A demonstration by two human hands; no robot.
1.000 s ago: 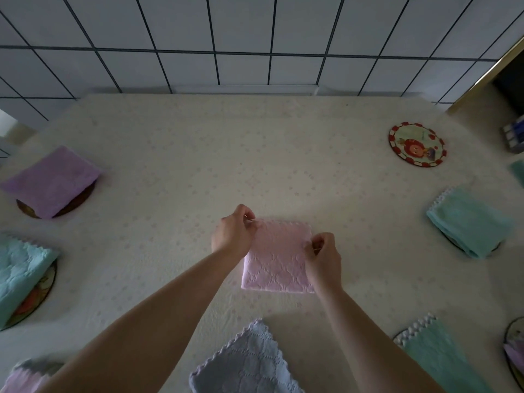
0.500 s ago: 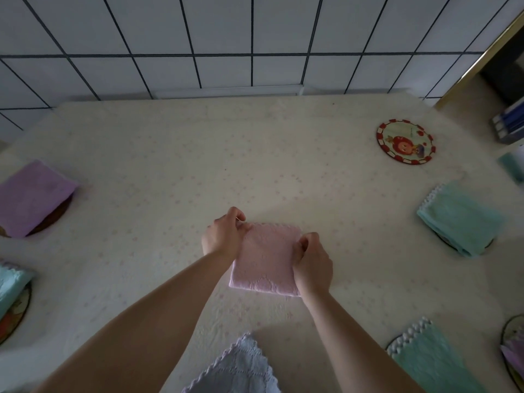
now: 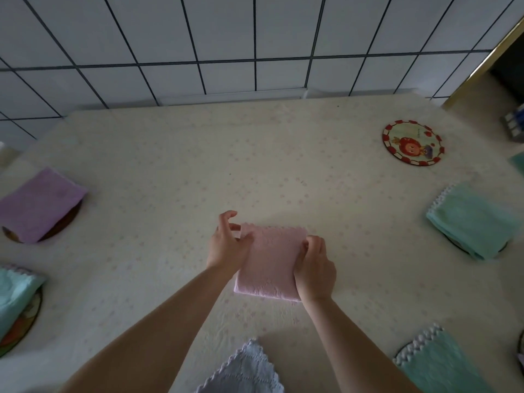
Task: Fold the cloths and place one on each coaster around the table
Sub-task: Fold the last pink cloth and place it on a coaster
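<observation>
Pink cloth point(image 3: 272, 265) lies folded into a square near the middle of the table point(image 3: 170, 171), scalloped edge on its far side. My left hand point(image 3: 228, 245) sits on the cloth's left edge, thumb lying on the fabric, the other fingers loosely curved and lifted off it, gripping nothing. My right hand point(image 3: 313, 268) is at the right edge, fingers curled down onto the cloth's far right corner; can't tell if it pinches the fabric or only presses it.

Bare coaster point(image 3: 413, 142), red rim with cartoon print, far right on the table, well apart from the pink cloth. Purple cloth point(image 3: 39, 205) on a dark coaster at left. Teal cloth point(image 3: 15, 293) on a printed coaster at near left. Green cloth point(image 3: 473, 219) over a coaster at right. Another green cloth point(image 3: 436, 361) on a coaster at near right. Grey-blue cloth point(image 3: 243, 370) unfolded at the near edge, between my forearms.
</observation>
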